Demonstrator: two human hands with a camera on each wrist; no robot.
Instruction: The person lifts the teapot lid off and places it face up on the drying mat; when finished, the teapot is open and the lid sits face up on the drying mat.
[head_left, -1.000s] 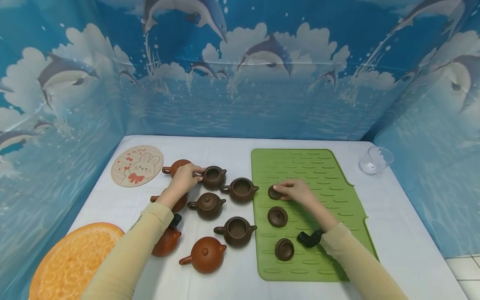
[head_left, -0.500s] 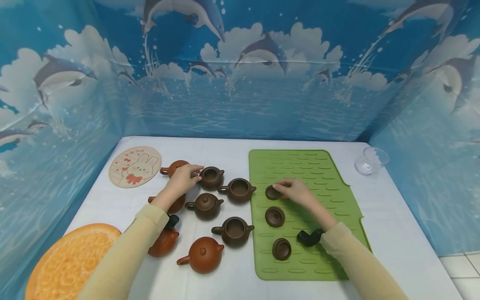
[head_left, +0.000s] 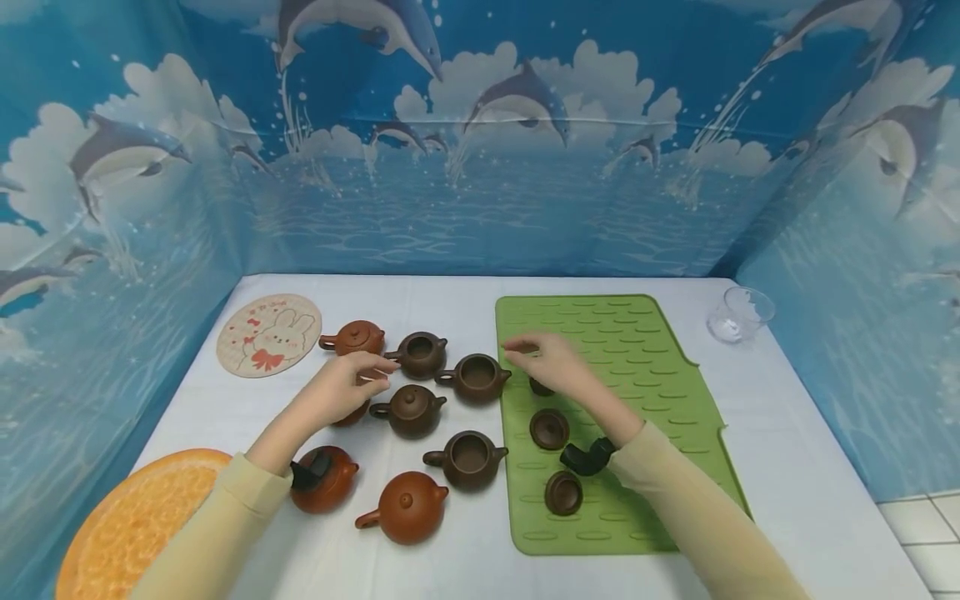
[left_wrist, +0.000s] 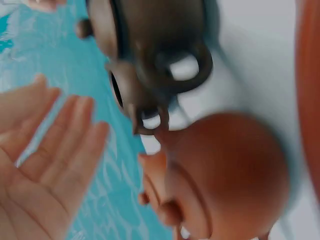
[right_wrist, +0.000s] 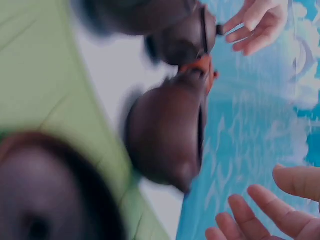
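Above the green mat [head_left: 645, 375], by its left edge, right hand [head_left: 553, 365] loosely spread near dark teapot lids [head_left: 549, 429]; left hand [head_left: 339, 390], fingers extended, over clay teapots [head_left: 412, 411].

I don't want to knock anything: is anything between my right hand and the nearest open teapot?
Nothing visible stands between the right hand and the open teapot. The dark lid partly beneath the hand lies on the green mat, out of the way.

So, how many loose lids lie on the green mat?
3 round dark brown lids on the ridged green mat: far lid, partly behind the right hand; middle lid; near lid. The cream right sleeve might hide others.
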